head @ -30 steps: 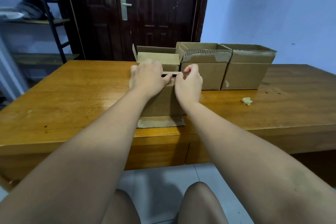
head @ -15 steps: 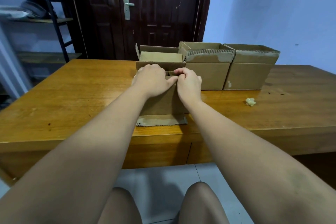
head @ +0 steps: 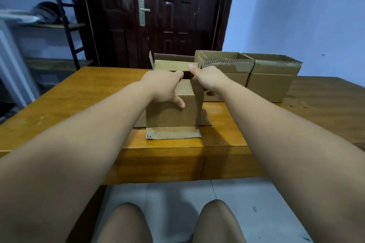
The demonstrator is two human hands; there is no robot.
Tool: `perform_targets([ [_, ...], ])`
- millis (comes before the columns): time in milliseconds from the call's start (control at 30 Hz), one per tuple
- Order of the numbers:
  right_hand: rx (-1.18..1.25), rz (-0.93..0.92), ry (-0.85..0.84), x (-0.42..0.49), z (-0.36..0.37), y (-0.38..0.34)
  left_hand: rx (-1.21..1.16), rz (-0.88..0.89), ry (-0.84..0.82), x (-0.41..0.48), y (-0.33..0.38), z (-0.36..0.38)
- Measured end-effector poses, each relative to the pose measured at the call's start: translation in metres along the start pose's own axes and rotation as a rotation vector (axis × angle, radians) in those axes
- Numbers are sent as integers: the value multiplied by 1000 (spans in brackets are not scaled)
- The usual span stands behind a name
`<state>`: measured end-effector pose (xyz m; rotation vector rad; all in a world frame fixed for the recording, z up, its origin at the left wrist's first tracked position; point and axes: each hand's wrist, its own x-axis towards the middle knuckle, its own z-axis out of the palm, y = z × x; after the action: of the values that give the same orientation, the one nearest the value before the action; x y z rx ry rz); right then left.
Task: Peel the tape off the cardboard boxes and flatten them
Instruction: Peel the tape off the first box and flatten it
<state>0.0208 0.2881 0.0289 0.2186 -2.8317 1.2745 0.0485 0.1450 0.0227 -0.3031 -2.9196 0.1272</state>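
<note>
A brown cardboard box (head: 171, 114) stands upright near the front edge of the wooden table (head: 79, 104), its bottom flap lying flat on the wood toward me. My left hand (head: 164, 87) grips the box's top edge, fingers hooked over the rim and thumb down its front face. My right hand (head: 209, 81) grips the top right corner of the same box, fingers curled over the rim. Behind it stand two more open boxes, one in the middle (head: 231, 73) and one at the right (head: 272, 81), with a further open box (head: 169, 61) at the back left.
A dark wooden door (head: 158, 16) stands behind the table. A metal shelf rack (head: 59, 16) is at the left. The blue wall is at the right. My knees show below the table's front edge over a tiled floor.
Both hands have spread apart along the box's top rim; the left thumb now lies down the front face. The box's top looks pulled wider. The view has tilted upward.
</note>
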Motion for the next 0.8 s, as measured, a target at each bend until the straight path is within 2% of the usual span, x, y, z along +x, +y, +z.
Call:
perform_targets([
  [133, -30, 61, -41, -2, -4, -11, 162, 33, 49, -7, -1, -14],
  [267, -55, 102, -108, -5, -5, -12, 25, 128, 0, -12, -3, -31],
  [333, -1, 153, -208, -3, -12, -9, -150, 118, -113, -19, -9, -40],
  [400, 51, 204, -321, -3, -21, -8, -406, 23, -243, -30, -17, -49],
  [467, 16, 217, -385, -4, -23, -9, -578, -68, -284, -35, -20, -49],
  [500, -13, 214, -407, -6, -21, -11, -570, -120, -283, -33, -19, -46],
  [567, -91, 196, -439, -9, -14, -18, -360, -220, -268, -28, -12, -43],
  [633, -243, 129, -462, -14, -8, -25, -165, -278, -350, -26, -3, -40],
  [700, -414, 31, -441, -21, -4, -31, -127, -278, -365, -23, -1, -35],
  [800, -468, -60, -383, -20, 7, -29, -141, -275, -277, -24, -1, -30],
])
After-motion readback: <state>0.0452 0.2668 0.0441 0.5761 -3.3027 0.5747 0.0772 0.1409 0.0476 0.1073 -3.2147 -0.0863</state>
